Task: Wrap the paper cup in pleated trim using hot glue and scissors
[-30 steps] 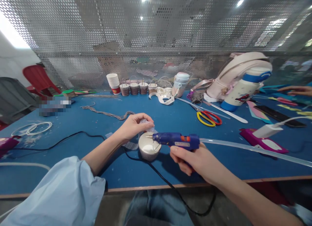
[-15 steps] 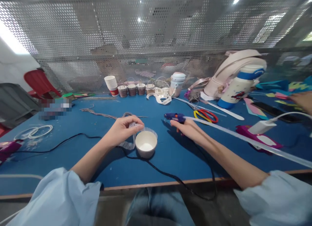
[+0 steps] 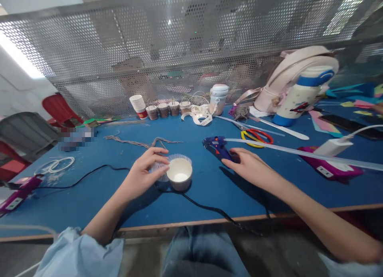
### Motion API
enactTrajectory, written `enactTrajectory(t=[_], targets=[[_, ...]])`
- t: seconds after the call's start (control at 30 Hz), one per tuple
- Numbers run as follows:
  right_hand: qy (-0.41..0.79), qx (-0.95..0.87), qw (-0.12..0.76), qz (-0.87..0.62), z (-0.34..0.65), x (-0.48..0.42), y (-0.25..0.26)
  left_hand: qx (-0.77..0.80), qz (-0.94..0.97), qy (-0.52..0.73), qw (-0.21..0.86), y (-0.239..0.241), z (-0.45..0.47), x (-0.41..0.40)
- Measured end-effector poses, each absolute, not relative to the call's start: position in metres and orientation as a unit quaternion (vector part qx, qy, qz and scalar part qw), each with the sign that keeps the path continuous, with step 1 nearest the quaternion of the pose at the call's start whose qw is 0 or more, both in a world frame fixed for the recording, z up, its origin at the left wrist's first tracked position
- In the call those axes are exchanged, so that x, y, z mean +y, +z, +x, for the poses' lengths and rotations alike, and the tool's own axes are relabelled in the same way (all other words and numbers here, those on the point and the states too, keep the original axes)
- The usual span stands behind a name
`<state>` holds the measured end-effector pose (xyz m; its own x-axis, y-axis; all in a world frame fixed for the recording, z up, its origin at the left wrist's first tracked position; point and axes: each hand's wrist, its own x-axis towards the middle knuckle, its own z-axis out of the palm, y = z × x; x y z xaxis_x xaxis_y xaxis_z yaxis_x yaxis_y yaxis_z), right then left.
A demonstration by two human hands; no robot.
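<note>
A small paper cup (image 3: pixel 181 177), white inside, stands upright near the front of the table. A translucent, finely pleated strip (image 3: pixel 160 169) curves beside and behind it. My left hand (image 3: pixel 146 167) is at the cup's left, over part of the strip, fingers spread and thumb tip at the rim; whether it touches the cup I cannot tell. To the right, a blue glue gun (image 3: pixel 217 145) rests on the table, a long translucent glue stick (image 3: pixel 278 148) running from its back. My right hand (image 3: pixel 249 165) is at the handle's end, thumb and fingers loosely apart around it.
A black cord (image 3: pixel 206 207) crosses the front edge. Scissors (image 3: pixel 257 137), twine (image 3: pixel 134 141) and several filled cups (image 3: pixel 163 109) lie or stand farther back. Purple power strips (image 3: pixel 332 165) sit at both sides. A bottle (image 3: pixel 302 95) and bag (image 3: pixel 275 87) stand back right.
My right hand has slid back along the glue gun's handle and loosened, while the gun has tilted down onto the table. My left fingers have spread from their pinch on the pleated strip.
</note>
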<state>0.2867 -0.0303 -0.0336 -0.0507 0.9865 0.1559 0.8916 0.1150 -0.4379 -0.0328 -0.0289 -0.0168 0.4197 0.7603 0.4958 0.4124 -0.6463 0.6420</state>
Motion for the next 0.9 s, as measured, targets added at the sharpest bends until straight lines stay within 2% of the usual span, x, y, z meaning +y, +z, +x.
enactTrajectory(t=[0.1,0.27,0.43,0.63,0.9], targets=[[0.008,-0.734,0.235,-0.636,0.288,-0.065,-0.028,0.368,0.815,0.397,0.203,-0.019,-0.033,-0.034],[0.037,-0.856,0.314,-0.409,0.256,-0.089,-0.001,0.364,0.817,0.405,0.187,-0.021,-0.032,-0.040],[-0.010,-0.947,0.250,-0.204,0.222,-0.053,-0.002,0.354,0.816,0.425,0.167,-0.024,-0.033,-0.043],[-0.117,-0.942,0.226,-0.217,0.207,-0.037,-0.018,0.354,0.816,0.432,0.147,-0.026,-0.035,-0.045],[-0.186,-0.913,0.272,-0.239,0.196,-0.047,-0.023,0.383,0.816,0.415,0.123,-0.024,-0.027,-0.041]])
